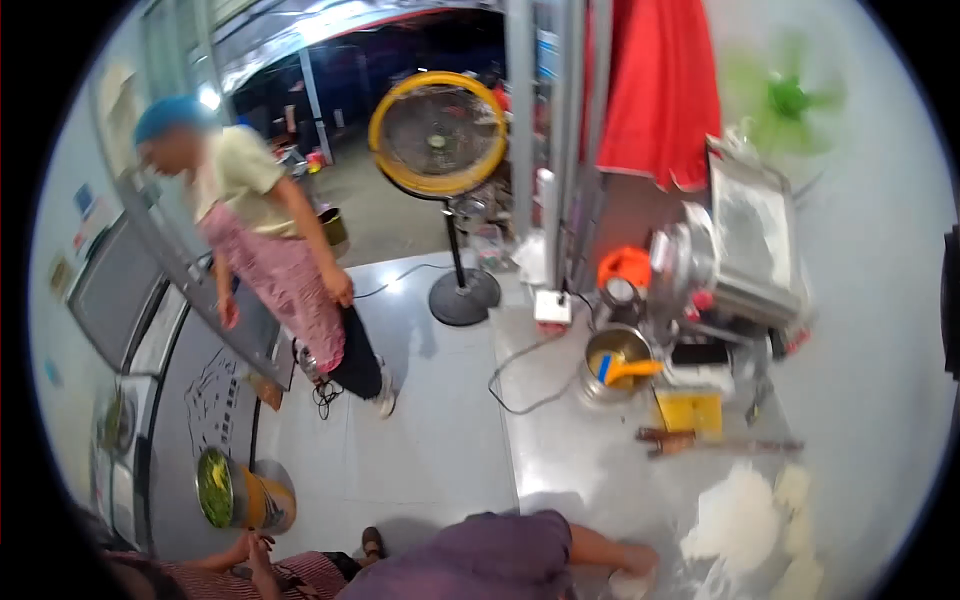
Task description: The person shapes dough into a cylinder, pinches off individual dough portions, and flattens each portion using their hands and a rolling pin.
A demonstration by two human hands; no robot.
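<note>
My left hand (636, 570) reaches from a purple sleeve (480, 555) onto the metal work table (550, 440) at the bottom of the view. It is over something pale that looks like dough, but blur and the frame edge hide its fingers. To the right of it lies a heap of white flour (735, 520). Pale dough pieces (797, 525) form a row beyond the flour. A brown rolling pin (720, 443) lies behind the heap. My right hand is not in view.
A steel pot (617, 362) with an orange-handled tool, a yellow sponge-like block (690, 411) and a machine (740, 250) stand at the back. A yellow fan (438, 140) and a green-filled bucket (240, 492) are on the floor. One person (270, 240) walks left; another's hands (255, 552) are clasped.
</note>
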